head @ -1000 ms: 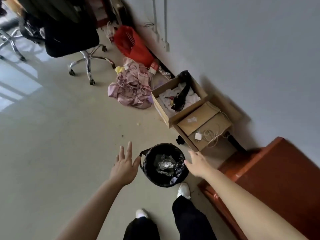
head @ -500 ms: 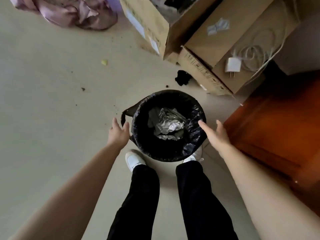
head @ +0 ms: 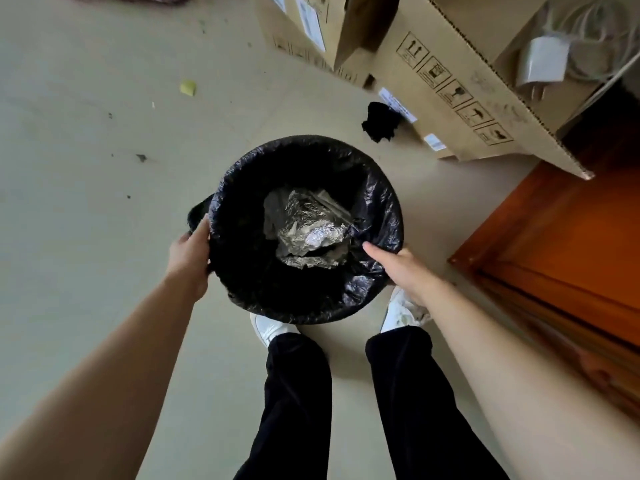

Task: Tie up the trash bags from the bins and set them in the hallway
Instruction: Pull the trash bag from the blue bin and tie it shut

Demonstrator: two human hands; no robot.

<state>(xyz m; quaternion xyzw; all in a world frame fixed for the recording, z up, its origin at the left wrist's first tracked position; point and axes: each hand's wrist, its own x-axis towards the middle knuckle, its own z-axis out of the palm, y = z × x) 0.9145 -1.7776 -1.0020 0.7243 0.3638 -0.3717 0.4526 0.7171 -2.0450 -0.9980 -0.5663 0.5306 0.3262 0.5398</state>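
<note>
**Both hands at the rim of the lined bin**

I am looking almost straight down through the head camera. The round bin (head: 239, 271) is standing on the pale floor (head: 86, 220) just in front of my white shoes (head: 272, 329), between my two forearms. A black trash bag (head: 377, 209) is lining it, its edge folded out over the rim all the way round and not yet gathered or tied. Crumpled silver foil (head: 308, 233) is lying at the bottom of the bag.

My left hand (head: 188, 251) is pressing against the left side of the rim; its fingers are wrapping round the outside of the bin and are mostly hidden, so I cannot tell how firmly they are closing. A black flap of bag or handle is sticking out just above that hand. My right hand (head: 398, 263) is resting on the near-right part of the rim, thumb lying over the bag's folded plastic, fingers curling under the edge; whether they are pinching the plastic is not showing.

Cardboard boxes (head: 450, 74) are sitting beyond the bin, a white charger plug (head: 543, 62) resting on one. An orange-brown wooden panel (head: 561, 244) is running along the right. A small yellow scrap (head: 188, 87) and a black crumpled item (head: 379, 122) are lying on the floor.
</note>
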